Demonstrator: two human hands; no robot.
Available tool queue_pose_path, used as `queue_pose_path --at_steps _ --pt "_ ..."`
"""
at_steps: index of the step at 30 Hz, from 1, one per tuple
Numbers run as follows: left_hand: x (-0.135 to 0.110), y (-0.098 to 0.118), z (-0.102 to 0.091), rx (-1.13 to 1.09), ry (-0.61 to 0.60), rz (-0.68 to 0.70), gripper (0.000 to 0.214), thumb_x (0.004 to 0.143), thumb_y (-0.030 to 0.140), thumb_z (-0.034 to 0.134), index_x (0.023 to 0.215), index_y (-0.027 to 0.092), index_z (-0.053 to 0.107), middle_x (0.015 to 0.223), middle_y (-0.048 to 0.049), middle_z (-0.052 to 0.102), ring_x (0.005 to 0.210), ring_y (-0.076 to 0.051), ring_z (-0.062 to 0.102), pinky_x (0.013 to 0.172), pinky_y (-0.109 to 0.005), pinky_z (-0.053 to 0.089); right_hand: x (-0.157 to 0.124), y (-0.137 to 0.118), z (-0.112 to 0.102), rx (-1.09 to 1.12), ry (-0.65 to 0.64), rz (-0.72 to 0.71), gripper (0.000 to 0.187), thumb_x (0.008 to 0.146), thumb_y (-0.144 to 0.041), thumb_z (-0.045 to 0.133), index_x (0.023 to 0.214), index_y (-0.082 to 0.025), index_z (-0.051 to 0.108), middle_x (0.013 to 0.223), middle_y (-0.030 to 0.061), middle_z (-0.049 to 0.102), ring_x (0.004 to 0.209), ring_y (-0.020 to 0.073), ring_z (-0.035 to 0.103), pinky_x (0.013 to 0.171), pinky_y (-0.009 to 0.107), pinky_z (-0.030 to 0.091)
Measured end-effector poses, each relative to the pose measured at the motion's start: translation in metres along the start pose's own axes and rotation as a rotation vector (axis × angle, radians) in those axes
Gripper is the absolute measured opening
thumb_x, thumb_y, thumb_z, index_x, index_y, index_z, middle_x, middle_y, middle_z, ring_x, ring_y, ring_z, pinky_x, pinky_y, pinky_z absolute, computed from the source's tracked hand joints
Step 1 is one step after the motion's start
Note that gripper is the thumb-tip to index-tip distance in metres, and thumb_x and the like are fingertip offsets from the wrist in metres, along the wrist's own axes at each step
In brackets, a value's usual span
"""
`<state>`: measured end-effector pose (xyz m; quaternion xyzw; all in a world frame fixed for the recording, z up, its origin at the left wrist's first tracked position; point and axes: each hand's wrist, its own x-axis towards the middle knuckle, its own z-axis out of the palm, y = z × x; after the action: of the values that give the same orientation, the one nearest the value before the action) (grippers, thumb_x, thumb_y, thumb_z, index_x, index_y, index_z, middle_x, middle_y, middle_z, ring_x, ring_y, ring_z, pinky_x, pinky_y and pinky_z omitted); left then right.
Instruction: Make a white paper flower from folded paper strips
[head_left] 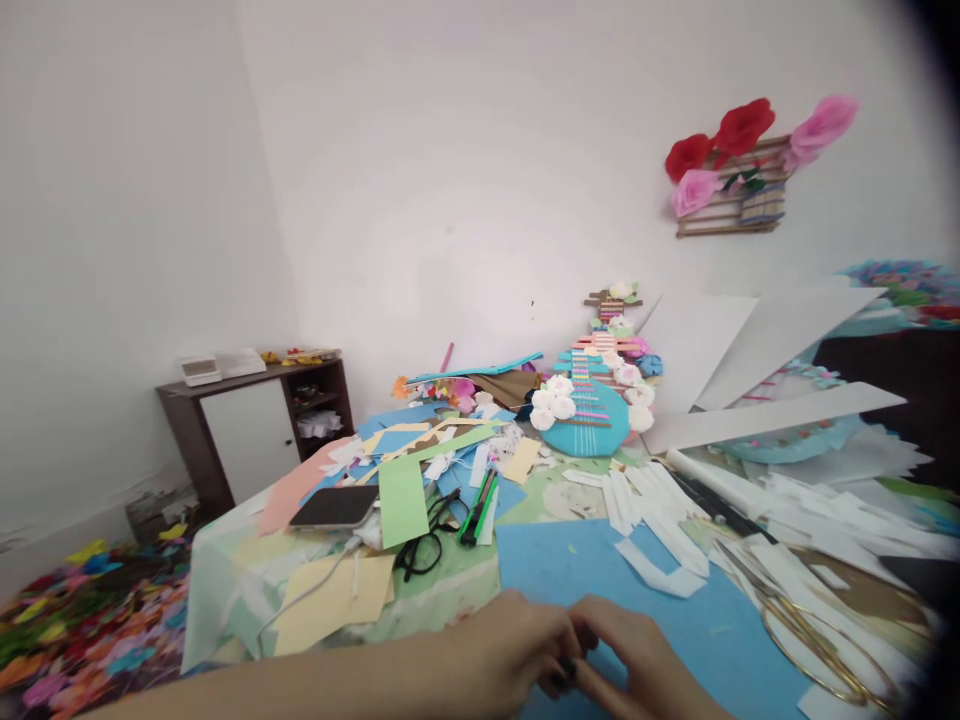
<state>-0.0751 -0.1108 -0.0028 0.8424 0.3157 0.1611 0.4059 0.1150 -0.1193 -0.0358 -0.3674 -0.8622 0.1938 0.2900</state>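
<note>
My left hand [517, 645] and my right hand [634, 650] meet at the bottom of the head view, over a blue sheet of paper [555, 550]. Both are closed, with the fingertips pinched together and touching. Whatever lies between them is hidden or too small to make out. Just beyond my right hand, a folded white paper strip [660, 575] rests on the blue sheet. Gold-handled scissors [802, 630] lie to the right on white paper. Left of the blue sheet is a green box cutter [478, 508], beside black-framed glasses [421, 552].
A phone [334, 508] with a cable and green card [403, 500] lie on the table's left. At the back stand a blue guitar-shaped craft [589, 420] with white flowers and large white boards [697, 350]. Paper scraps crowd the right. Colourful petals [97, 625] cover the floor at left.
</note>
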Motion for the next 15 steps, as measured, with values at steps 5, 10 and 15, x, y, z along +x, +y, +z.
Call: queue_pose_path --at_steps 5,10,15 --pt "0.012 0.017 -0.006 -0.278 -0.098 -0.188 0.019 0.069 0.003 0.042 0.077 0.018 0.05 0.059 0.0048 0.054 0.06 -0.01 0.058 0.064 -0.023 0.048 -0.004 0.002 -0.006 -0.025 0.091 -0.109 0.011 0.083 -0.02 0.045 0.077 -0.019 0.054 0.071 0.0033 0.063 0.066 0.0122 0.057 0.063 0.02 0.044" --pt "0.025 0.02 -0.004 -0.516 -0.099 -0.332 0.02 0.059 0.005 0.048 0.075 0.018 0.048 0.054 0.0063 0.055 0.051 -0.008 0.053 0.063 -0.026 0.048 -0.005 0.007 -0.009 0.037 0.115 -0.057 0.008 0.08 -0.019 0.049 0.072 -0.019 0.05 0.069 0.0006 0.06 0.064 0.0106 0.055 0.061 0.019 0.042" --pt "0.032 0.012 -0.002 -0.581 -0.068 -0.306 0.02 0.054 0.009 0.054 0.072 0.016 0.05 0.054 0.0031 0.061 0.053 -0.011 0.056 0.056 -0.023 0.042 -0.008 0.017 -0.013 -0.008 0.077 -0.02 0.004 0.08 -0.02 0.052 0.081 -0.018 0.056 0.078 0.0024 0.064 0.072 0.0124 0.058 0.069 0.022 0.044"
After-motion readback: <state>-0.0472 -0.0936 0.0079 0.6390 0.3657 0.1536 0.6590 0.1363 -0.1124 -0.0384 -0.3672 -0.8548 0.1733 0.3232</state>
